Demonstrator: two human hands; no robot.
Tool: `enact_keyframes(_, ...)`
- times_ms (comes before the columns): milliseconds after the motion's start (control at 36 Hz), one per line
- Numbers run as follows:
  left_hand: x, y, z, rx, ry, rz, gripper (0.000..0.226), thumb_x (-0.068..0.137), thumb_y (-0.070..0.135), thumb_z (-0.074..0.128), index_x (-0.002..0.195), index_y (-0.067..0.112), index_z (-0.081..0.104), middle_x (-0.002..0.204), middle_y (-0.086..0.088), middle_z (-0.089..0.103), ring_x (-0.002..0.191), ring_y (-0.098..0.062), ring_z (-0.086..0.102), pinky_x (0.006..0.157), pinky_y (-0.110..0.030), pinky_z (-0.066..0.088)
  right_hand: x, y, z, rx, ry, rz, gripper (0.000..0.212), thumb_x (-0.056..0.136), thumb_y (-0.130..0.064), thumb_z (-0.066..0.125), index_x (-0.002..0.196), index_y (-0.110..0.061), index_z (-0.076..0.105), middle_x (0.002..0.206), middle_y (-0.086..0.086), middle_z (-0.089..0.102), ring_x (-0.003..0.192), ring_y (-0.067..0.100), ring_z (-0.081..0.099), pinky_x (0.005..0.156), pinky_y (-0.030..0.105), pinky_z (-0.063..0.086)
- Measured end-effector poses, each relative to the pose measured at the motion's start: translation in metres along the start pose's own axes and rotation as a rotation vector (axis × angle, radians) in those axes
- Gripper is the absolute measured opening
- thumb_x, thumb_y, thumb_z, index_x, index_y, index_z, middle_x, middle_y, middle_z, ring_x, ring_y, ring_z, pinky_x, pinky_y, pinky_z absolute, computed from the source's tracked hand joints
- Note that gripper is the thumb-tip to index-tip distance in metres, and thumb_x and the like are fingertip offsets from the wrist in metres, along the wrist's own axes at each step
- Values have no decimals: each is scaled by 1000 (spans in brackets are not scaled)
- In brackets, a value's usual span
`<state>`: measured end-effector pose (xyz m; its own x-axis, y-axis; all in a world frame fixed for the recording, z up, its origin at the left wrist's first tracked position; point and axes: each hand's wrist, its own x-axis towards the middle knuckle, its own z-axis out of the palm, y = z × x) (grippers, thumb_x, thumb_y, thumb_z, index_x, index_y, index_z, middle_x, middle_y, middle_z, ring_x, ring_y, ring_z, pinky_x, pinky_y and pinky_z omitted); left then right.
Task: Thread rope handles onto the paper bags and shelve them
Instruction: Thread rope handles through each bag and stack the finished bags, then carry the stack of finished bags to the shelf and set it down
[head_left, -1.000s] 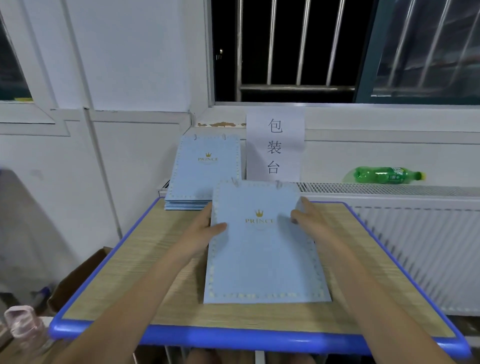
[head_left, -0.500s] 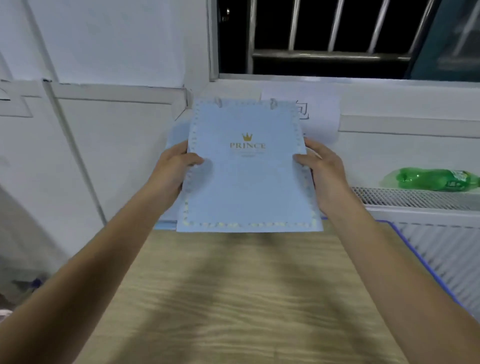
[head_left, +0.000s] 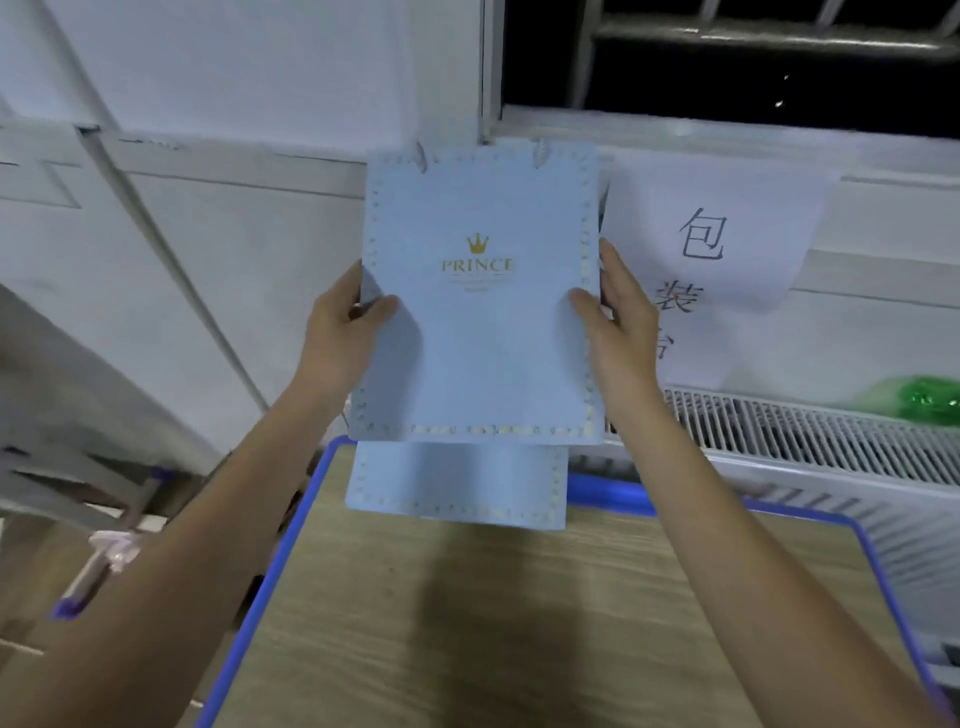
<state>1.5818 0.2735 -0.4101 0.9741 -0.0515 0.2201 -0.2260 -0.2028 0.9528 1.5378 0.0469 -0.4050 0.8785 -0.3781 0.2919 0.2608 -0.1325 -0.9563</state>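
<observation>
A flat light-blue paper bag (head_left: 483, 338) with a gold crown and the word PRINCE is held up in the air, face toward me. Two short rope ends (head_left: 540, 153) show at its top edge. My left hand (head_left: 340, 327) grips its left edge and my right hand (head_left: 621, 317) grips its right edge, thumbs on the front. Directly below it lies a stack of matching blue bags (head_left: 457, 488) at the far left corner of the table; only the stack's near end shows.
The wooden table with a blue rim (head_left: 519, 623) fills the foreground. A white radiator grille (head_left: 805, 436) runs along the right, with a green bottle (head_left: 919, 400) on it. A paper sign (head_left: 711, 260) hangs under the barred window. A pink object (head_left: 111, 556) sits at lower left.
The bag was lifted off the table and carried away from me and upward, over the stack at the back. The camera moved closer to the wall.
</observation>
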Motion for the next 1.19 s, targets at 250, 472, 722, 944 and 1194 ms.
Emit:
enact_keyframes(250, -23, -50, 13, 554, 96, -267, 61, 86, 35, 64, 140, 17, 45, 119, -24, 45, 111, -36, 48, 94, -38, 39, -43, 67, 6, -374, -32, 154, 51, 96, -18, 51, 145, -12, 36, 146, 8, 40, 132, 0, 29, 113, 31, 29)
enact_keyframes(472, -42, -116, -2, 51, -38, -590, 80, 70, 68, 68, 137, 32, 43, 130, -14, 51, 119, -34, 52, 100, -59, 42, -56, 42, 16, -161, -29, 491, 53, 99, -11, 44, 148, -15, 23, 131, 19, 51, 115, 33, 50, 92, 29, 42)
enact_keyframes(722, -40, -80, 4, -231, -99, -626, 34, 96, 11, 50, 128, 21, 47, 111, 2, 64, 101, -16, 61, 81, -27, 49, -61, 59, 23, 35, 1, 700, 53, 101, -21, 42, 149, -24, 19, 138, -6, 42, 121, 17, 45, 103, 34, 38)
enact_keyframes(944, -27, -94, 2, -173, -86, -808, 91, 63, 73, 65, 137, 25, 46, 125, 3, 61, 112, -18, 60, 100, -41, 46, -45, 70, 23, 53, 35, 875, 65, 86, -54, 53, 142, -32, 26, 139, -6, 43, 125, 23, 45, 107, 41, 34)
enact_keyframes(1194, -2, -81, -5, -114, -385, -690, 82, 63, 63, 61, 133, 20, 52, 117, 1, 67, 106, -20, 64, 96, -45, 49, -28, 75, 17, -34, -94, 869, 44, 95, -34, 52, 133, -23, 34, 133, 0, 50, 109, 14, 52, 98, 33, 43)
